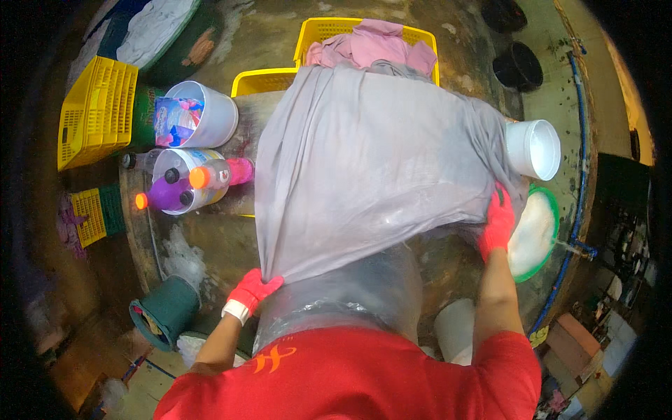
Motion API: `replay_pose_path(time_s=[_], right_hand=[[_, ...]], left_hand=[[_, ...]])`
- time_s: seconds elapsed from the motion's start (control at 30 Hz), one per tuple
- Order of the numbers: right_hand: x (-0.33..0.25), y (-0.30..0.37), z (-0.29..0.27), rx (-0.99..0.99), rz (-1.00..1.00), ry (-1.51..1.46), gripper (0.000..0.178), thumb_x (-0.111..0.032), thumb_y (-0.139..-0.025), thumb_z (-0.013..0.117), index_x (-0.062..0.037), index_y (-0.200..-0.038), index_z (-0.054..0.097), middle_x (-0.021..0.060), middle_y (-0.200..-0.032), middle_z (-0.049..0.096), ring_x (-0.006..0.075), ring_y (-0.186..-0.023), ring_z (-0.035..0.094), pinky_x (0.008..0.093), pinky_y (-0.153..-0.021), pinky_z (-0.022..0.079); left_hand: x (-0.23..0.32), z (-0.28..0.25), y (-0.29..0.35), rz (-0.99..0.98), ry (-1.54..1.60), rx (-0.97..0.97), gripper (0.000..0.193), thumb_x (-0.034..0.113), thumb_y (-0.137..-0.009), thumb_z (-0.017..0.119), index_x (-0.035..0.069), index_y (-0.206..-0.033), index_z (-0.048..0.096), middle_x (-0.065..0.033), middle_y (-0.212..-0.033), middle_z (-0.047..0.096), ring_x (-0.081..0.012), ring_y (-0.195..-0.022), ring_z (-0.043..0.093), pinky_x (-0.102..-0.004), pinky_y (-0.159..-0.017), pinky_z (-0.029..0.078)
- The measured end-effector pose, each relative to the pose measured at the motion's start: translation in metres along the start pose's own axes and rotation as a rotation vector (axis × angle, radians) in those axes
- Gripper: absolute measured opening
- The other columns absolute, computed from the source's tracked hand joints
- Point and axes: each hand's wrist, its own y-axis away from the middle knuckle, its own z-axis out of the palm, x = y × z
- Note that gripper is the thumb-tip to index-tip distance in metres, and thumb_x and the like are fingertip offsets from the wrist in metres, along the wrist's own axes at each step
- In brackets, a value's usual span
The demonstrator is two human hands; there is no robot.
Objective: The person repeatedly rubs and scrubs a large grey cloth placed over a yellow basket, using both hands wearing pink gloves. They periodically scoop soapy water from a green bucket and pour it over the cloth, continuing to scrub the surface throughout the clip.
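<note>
A wide grey cloth [364, 154] is spread out in front of me, with folds along its left side and bunched fabric at its right. My left hand [252, 290], in a red glove with a white cuff, is closed on its near left corner. At the right edge my right hand [497, 222], also red-gloved, grips the fabric; part of its fingers is hidden by the folds. Clear plastic sheeting [343, 294] covers my front below the cloth. What supports the cloth is mostly hidden beneath it.
Pink cloths fill a yellow basket [308, 38] at the far side. On the left stand a white bucket [220, 115], bottles with coloured liquid [171, 185] and a yellow crate [98, 112]. A white pail [525, 147] and green-rimmed basin [539, 241] are right. A dark green bucket [171, 308] sits lower left.
</note>
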Motion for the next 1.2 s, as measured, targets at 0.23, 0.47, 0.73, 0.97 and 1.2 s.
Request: replay_pose_path(time_s=[0.23,0.47,0.73,0.97,1.2], right_hand=[[-0.012,-0.118,-0.111,0.245,-0.264,0.076,0.057,-0.033,-0.108,0.071,-0.0036,-0.155,0.055,0.0125,-0.155,0.059,0.0218,-0.138,0.056,0.0378,-0.117,0.044],[0.001,-0.27,-0.028,-0.621,-0.449,0.707,0.047,-0.028,-0.098,0.074,-0.0044,-0.138,0.07,0.022,-0.134,0.074,0.0408,-0.127,0.069,0.0468,-0.107,0.053],[0.046,-0.252,-0.041,-0.553,-0.496,0.624,0.044,-0.023,-0.098,0.067,-0.0056,-0.138,0.068,0.0163,-0.129,0.072,0.0332,-0.109,0.073,0.0449,-0.095,0.06],[-0.058,-0.15,0.014,-0.796,0.038,-1.079,0.051,-0.033,-0.099,0.071,0.001,-0.136,0.065,0.0029,-0.089,0.069,0.0188,-0.072,0.067,0.037,-0.066,0.057],[-0.119,0.196,0.315,-0.928,-0.726,0.199,0.054,-0.031,-0.105,0.066,-0.0053,-0.151,0.06,0.0106,-0.124,0.068,0.0205,-0.109,0.061,0.0395,-0.096,0.049]], left_hand=[[0.128,-0.031,-0.029,0.631,-0.081,0.617,0.081,0.042,-0.098,0.079,0.006,-0.163,0.045,-0.0302,-0.169,0.04,-0.0443,-0.156,0.04,-0.0519,-0.128,0.034],[0.332,-0.078,-0.159,0.184,-0.282,1.021,0.099,0.057,-0.104,0.063,-0.013,-0.164,0.028,-0.0435,-0.17,0.023,-0.0543,-0.159,0.027,-0.0588,-0.131,0.023],[0.336,0.015,-0.133,0.691,-0.122,0.381,0.061,0.04,-0.104,0.067,0.016,-0.158,0.055,-0.0341,-0.166,0.038,-0.0483,-0.153,0.041,-0.0511,-0.125,0.037],[0.26,-0.024,-0.054,0.202,0.895,0.602,0.097,0.06,-0.095,0.077,-0.006,-0.159,0.046,-0.0254,-0.152,0.061,-0.0365,-0.138,0.061,-0.045,-0.109,0.05],[0.175,-0.048,-0.131,0.329,-0.064,0.63,0.055,0.043,-0.11,0.057,0.005,-0.151,0.055,-0.0312,-0.131,0.07,-0.0483,-0.113,0.071,-0.0569,-0.09,0.056]])
